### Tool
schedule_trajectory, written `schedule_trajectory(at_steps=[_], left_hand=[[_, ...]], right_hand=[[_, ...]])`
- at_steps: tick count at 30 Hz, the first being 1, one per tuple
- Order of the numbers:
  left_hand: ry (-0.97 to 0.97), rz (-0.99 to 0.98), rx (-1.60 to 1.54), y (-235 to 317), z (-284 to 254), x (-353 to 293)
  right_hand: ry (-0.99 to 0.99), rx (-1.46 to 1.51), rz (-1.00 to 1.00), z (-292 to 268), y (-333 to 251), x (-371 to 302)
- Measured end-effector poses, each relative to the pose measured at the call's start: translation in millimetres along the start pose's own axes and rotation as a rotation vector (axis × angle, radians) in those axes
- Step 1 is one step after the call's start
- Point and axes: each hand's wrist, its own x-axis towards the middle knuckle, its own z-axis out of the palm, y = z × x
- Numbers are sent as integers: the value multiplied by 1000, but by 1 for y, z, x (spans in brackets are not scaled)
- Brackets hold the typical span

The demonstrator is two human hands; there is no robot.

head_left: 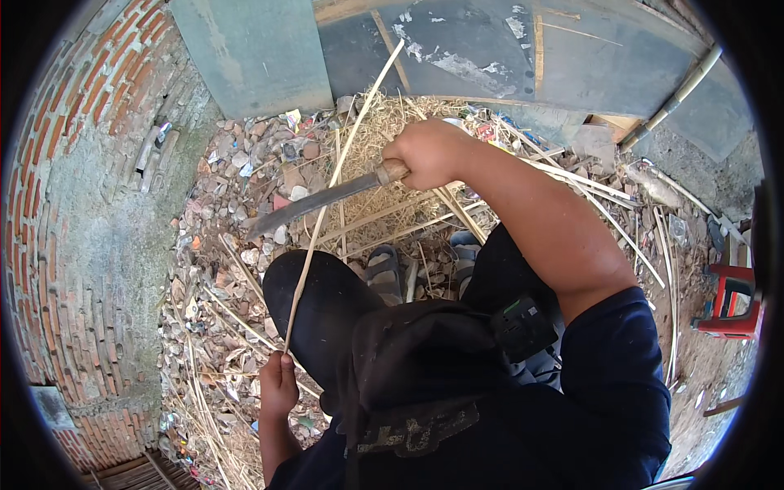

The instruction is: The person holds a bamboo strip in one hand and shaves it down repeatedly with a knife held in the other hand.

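Observation:
My right hand (pixel 430 155) is closed round the wooden handle of a machete (pixel 318 199), whose long dark blade points left. The blade crosses a long pale bamboo strip (pixel 354 131); whether its edge touches the strip I cannot tell. Low on the left, my left hand (pixel 278 384) pinches the near end of this strip, thumb on top. From there the strip slants up past my left knee, and its far end reaches toward the dark panels. Pale curled shavings (pixel 384 192) lie heaped on the ground beneath the blade.
A brick wall (pixel 90 220) rises on the left, and grey-blue panels (pixel 465 53) close off the far side. Rubble (pixel 237 163) covers the ground around my sandals (pixel 384 273). More bamboo strips (pixel 608 216) lie to the right, near a red plastic stool (pixel 729 302).

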Motion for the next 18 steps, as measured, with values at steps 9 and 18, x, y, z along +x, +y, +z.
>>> schedule_trajectory(at_steps=[9,18], left_hand=[[74,32,109,15,5,-2],[74,41,-7,11,14,5]], right_hand=[[7,267,192,14,36,11],[-58,410,134,38,22,24]])
